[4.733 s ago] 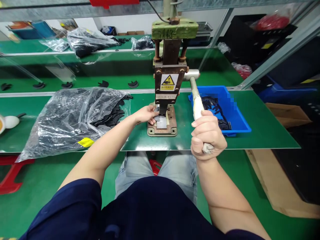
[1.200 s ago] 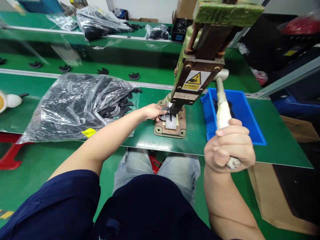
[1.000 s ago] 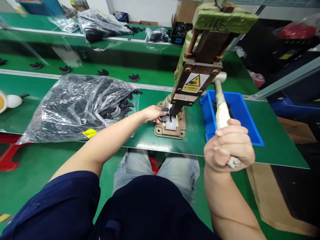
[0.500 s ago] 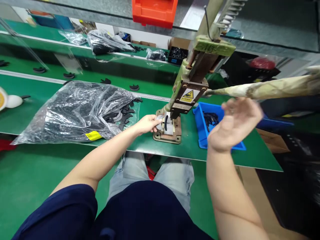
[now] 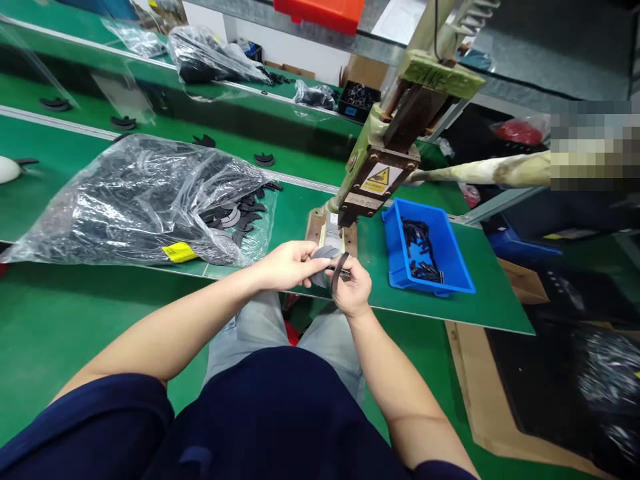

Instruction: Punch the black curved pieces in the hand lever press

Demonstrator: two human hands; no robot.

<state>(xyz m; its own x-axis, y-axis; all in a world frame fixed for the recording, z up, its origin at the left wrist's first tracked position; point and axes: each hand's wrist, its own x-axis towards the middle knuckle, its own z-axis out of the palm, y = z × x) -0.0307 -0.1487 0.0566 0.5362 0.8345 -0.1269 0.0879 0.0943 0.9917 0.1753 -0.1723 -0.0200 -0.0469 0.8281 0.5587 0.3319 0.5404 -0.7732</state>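
Observation:
My left hand pinches a dark curved part with a grey crescent-shaped side, just in front of the press base. From the other side, the fingers of my right hand close on the same part. A black curved edge stands up between the two hands; the fingers hide some of the rest. Above and behind them rises the hand press, its ram raised over the base. Its long lever sticks out to the right, with neither hand on it.
A clear plastic bag of similar crescent parts lies open at left. To the right stands a blue bin with small black pieces. Several crescent parts lie beyond the bag. A red bin sits on the shelf overhead.
My right hand has come down from beside the lever to meet my left hand. The curved part has been lifted off the press base and drawn toward me. The view has shifted slightly.

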